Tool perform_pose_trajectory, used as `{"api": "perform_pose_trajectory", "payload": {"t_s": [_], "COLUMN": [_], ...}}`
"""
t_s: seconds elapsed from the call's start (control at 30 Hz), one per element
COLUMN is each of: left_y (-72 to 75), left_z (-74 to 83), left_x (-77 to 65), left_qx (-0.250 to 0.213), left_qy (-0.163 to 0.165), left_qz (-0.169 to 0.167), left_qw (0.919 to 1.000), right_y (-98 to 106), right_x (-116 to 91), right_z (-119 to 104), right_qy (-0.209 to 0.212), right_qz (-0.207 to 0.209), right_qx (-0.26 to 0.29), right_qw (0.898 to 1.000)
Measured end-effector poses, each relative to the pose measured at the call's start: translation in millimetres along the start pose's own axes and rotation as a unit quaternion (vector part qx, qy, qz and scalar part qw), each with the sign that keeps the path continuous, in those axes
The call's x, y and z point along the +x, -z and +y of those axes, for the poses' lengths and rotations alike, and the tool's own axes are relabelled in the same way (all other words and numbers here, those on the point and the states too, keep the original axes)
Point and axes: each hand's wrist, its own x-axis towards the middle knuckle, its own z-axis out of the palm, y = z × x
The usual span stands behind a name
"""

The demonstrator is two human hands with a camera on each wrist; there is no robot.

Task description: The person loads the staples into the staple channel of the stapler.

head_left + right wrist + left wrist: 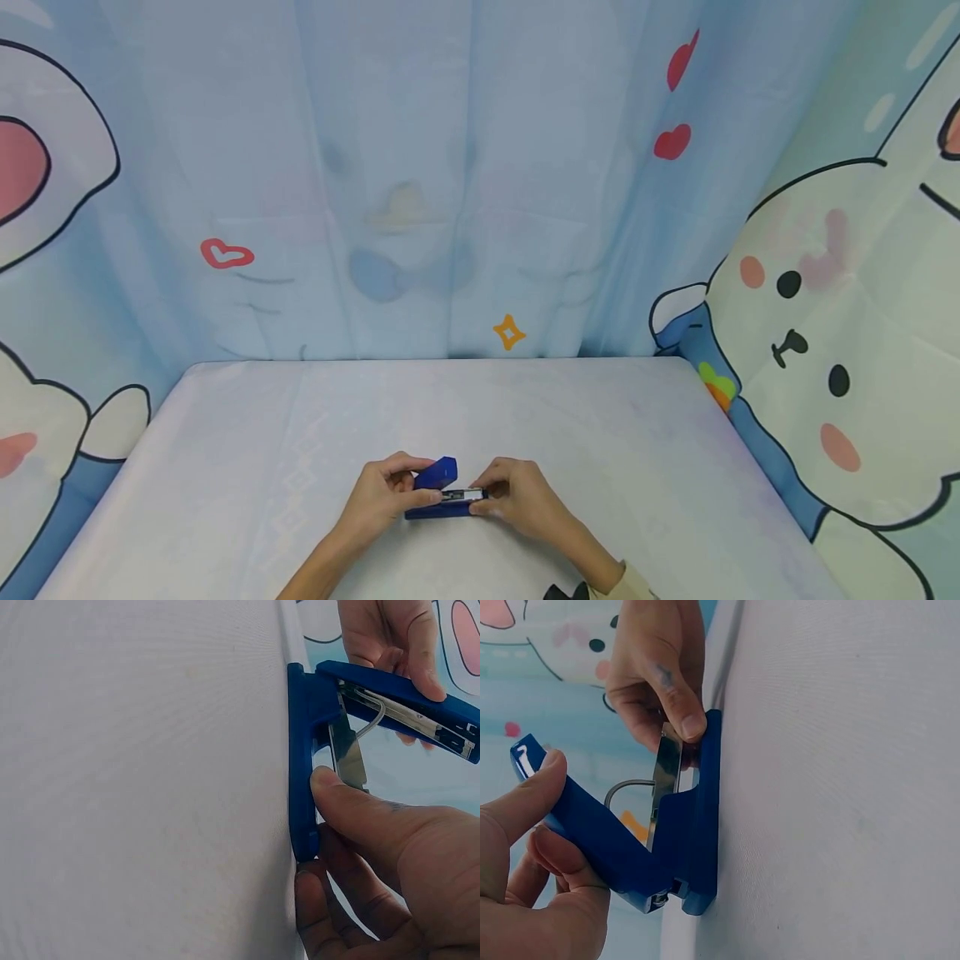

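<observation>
A blue stapler sits on the white table with its top cover swung up from the base. My left hand pinches that cover between thumb and fingers. At the front end of the base, my right hand grips with its thumb on the upper side and fingers curled round the tip. Between cover and base, the metal staple channel stands exposed, and a bent wire links it to the cover. The cover's metal underside shows in the right wrist view.
The white cloth-covered table spreads around the stapler. Behind it hangs a light blue curtain printed with hearts and cartoon animals. A small black object lies at the front edge, beside the right sleeve.
</observation>
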Motion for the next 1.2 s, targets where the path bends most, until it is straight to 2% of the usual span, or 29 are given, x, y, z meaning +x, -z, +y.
{"api": "perform_pose_trajectory", "payload": {"t_s": [0.27, 0.67, 1.2], "left_y": [-2.2, -9.5, -16.8], "left_z": [0.5, 2.4, 2.0], "left_x": [1.5, 5.9, 11.6], "left_qx": [0.018, 0.081, 0.170], "left_qy": [0.000, -0.024, -0.062], "left_qz": [-0.008, -0.008, -0.010], "left_qw": [0.9998, 0.9964, 0.9835], "right_y": [-1, 0, 0], "right_x": [1, 1, 0], "right_z": [2, 2, 3], "right_qy": [0.009, 0.003, 0.010], "right_qz": [0.000, -0.001, 0.007], "right_qx": [0.000, 0.012, 0.006], "right_qw": [1.000, 1.000, 1.000]}}
